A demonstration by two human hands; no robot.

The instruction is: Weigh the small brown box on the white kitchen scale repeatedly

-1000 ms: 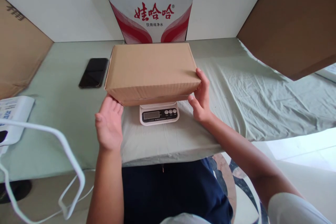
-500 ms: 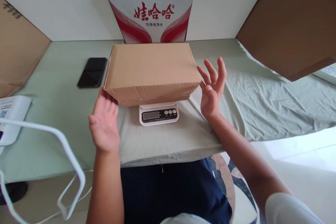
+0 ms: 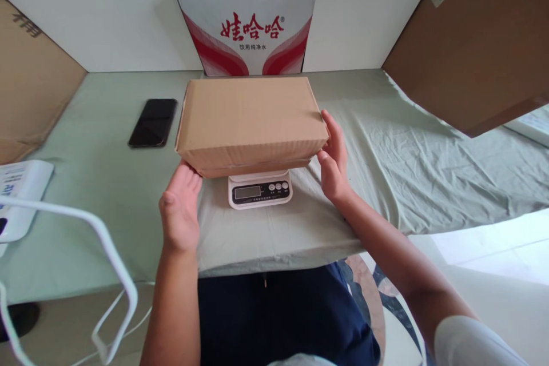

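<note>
A brown cardboard box [image 3: 253, 114] rests on a small white digital scale [image 3: 260, 201], covering its platform. The scale's front panel with a grey display and several round buttons shows below the box; no digits can be read. My left hand [image 3: 182, 206] holds the box at its lower left corner, the fingertips partly hidden beneath it. At the right end, my right hand [image 3: 335, 160] grips the box, fingers along the side and thumb near the front corner.
A black phone [image 3: 153, 123] lies left of the box. Behind stands a white and red carton [image 3: 253, 31]. Large brown cartons flank the green cloth [image 3: 103, 194], one at left [image 3: 34, 80], one at right [image 3: 480, 46]. A white looped frame or cable [image 3: 107, 246] juts in at lower left.
My right hand has moved inward from spread fingers to closing on the box's right end. My left hand has shifted slightly right along the lower left corner. The box stays on the scale.
</note>
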